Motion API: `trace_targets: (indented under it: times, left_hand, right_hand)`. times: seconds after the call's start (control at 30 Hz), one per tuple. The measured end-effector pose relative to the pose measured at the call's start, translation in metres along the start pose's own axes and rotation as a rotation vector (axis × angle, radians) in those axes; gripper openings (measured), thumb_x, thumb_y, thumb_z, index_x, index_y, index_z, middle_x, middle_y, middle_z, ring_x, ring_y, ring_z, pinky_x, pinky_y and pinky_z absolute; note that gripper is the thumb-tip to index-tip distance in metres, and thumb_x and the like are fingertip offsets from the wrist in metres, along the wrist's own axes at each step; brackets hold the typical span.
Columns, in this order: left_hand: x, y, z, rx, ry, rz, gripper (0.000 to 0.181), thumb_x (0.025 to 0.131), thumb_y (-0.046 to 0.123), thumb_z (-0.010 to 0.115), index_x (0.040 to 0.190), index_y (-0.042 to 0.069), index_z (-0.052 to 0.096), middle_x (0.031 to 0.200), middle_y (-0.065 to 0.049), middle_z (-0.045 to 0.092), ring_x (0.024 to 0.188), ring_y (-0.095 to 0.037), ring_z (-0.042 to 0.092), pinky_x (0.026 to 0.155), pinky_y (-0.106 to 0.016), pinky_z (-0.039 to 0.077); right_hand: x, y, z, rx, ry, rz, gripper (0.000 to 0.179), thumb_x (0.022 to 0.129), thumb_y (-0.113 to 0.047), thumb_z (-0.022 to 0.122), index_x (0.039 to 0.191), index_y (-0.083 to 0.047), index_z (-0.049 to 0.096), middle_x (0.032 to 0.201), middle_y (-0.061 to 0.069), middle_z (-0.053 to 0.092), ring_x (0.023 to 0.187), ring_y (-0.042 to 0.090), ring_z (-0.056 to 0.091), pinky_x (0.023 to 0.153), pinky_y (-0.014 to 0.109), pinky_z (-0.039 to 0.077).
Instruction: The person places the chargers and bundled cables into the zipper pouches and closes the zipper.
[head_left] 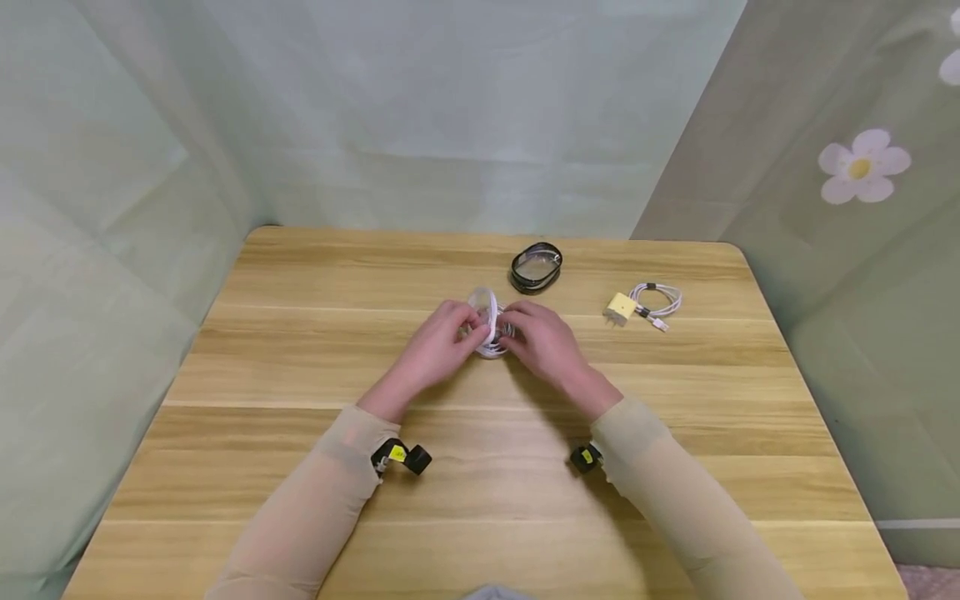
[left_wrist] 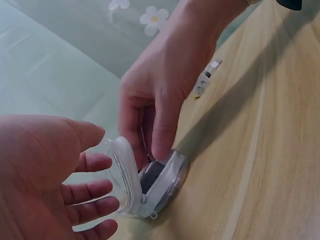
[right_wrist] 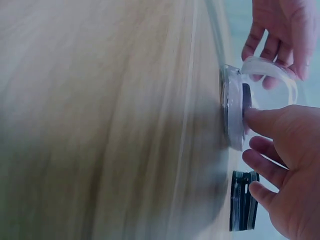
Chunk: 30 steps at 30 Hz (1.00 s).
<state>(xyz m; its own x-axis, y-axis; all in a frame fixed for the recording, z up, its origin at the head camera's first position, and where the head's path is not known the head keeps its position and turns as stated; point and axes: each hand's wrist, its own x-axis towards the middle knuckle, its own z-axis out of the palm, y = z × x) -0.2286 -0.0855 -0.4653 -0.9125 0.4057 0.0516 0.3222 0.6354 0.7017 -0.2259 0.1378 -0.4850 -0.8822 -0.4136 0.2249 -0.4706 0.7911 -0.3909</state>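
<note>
A small clear zip case (head_left: 491, 353) with white edging lies on the wooden table, its round lid (left_wrist: 131, 172) raised. A dark object (left_wrist: 151, 176) is partly visible inside; its kind cannot be told. My left hand (head_left: 438, 343) is at the lid's outer side, relaxed fingers touching it, with a gap between thumb and fingers. From the right, my right hand (head_left: 546, 343) reaches into the case, thumb and finger pinching the dark object. Its other fingers are bent off to the side in the right wrist view.
Behind the hands sits a clear case with black edging (head_left: 528, 288). To the right are a yellow plug charger (head_left: 619, 308) and a coiled white cable (head_left: 667, 312) with black ties. Pale curtains (head_left: 450, 108) surround the table (head_left: 495, 500).
</note>
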Motion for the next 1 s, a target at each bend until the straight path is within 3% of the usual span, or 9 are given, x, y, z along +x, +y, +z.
trace_targets:
  times: [0.3, 0.57, 0.7, 0.83, 1.0]
  left_hand:
    - [-0.004, -0.008, 0.004, 0.066, 0.033, -0.031, 0.018, 0.106, 0.029, 0.075, 0.114, 0.014, 0.069, 0.15, -0.023, 0.057, 0.135, -0.042, 0.057, 0.116, -0.061, 0.043]
    - [-0.003, -0.009, 0.009, 0.124, 0.0, -0.006, 0.022, 0.103, 0.028, 0.08, 0.116, 0.014, 0.069, 0.154, -0.025, 0.053, 0.135, -0.05, 0.058, 0.114, -0.065, 0.045]
    - [-0.002, -0.008, 0.012, 0.166, 0.007, 0.021, 0.024, 0.101, 0.027, 0.081, 0.117, 0.013, 0.07, 0.154, -0.025, 0.054, 0.133, -0.049, 0.059, 0.113, -0.064, 0.046]
    - [-0.001, -0.006, 0.016, 0.217, 0.01, 0.054, 0.03, 0.1, 0.027, 0.083, 0.123, 0.01, 0.073, 0.156, -0.026, 0.051, 0.132, -0.048, 0.06, 0.115, -0.065, 0.044]
    - [0.001, -0.006, 0.018, 0.243, 0.003, 0.07, 0.04, 0.101, 0.029, 0.083, 0.132, 0.007, 0.072, 0.157, -0.027, 0.049, 0.134, -0.048, 0.059, 0.118, -0.066, 0.04]
  right_hand:
    - [-0.008, 0.004, -0.007, -0.02, 0.029, 0.078, 0.029, 0.102, -0.016, 0.082, 0.129, -0.007, 0.078, 0.132, 0.011, 0.074, 0.124, 0.032, 0.069, 0.113, 0.049, 0.051]
    - [-0.008, 0.002, -0.009, -0.052, -0.027, 0.119, 0.03, 0.103, -0.022, 0.081, 0.129, -0.01, 0.079, 0.125, 0.01, 0.079, 0.117, 0.031, 0.072, 0.11, 0.049, 0.052]
    - [-0.009, 0.002, -0.008, -0.041, -0.04, 0.134, 0.029, 0.103, -0.021, 0.08, 0.13, -0.009, 0.079, 0.126, 0.01, 0.079, 0.118, 0.031, 0.072, 0.114, 0.049, 0.049]
    - [-0.011, 0.002, -0.008, -0.023, -0.041, 0.146, 0.027, 0.104, -0.019, 0.079, 0.129, -0.009, 0.079, 0.126, 0.011, 0.079, 0.119, 0.032, 0.072, 0.121, 0.052, 0.043]
    - [-0.014, 0.002, -0.01, -0.022, -0.018, 0.154, 0.027, 0.106, -0.019, 0.077, 0.131, -0.009, 0.078, 0.127, 0.011, 0.079, 0.12, 0.034, 0.072, 0.118, 0.053, 0.047]
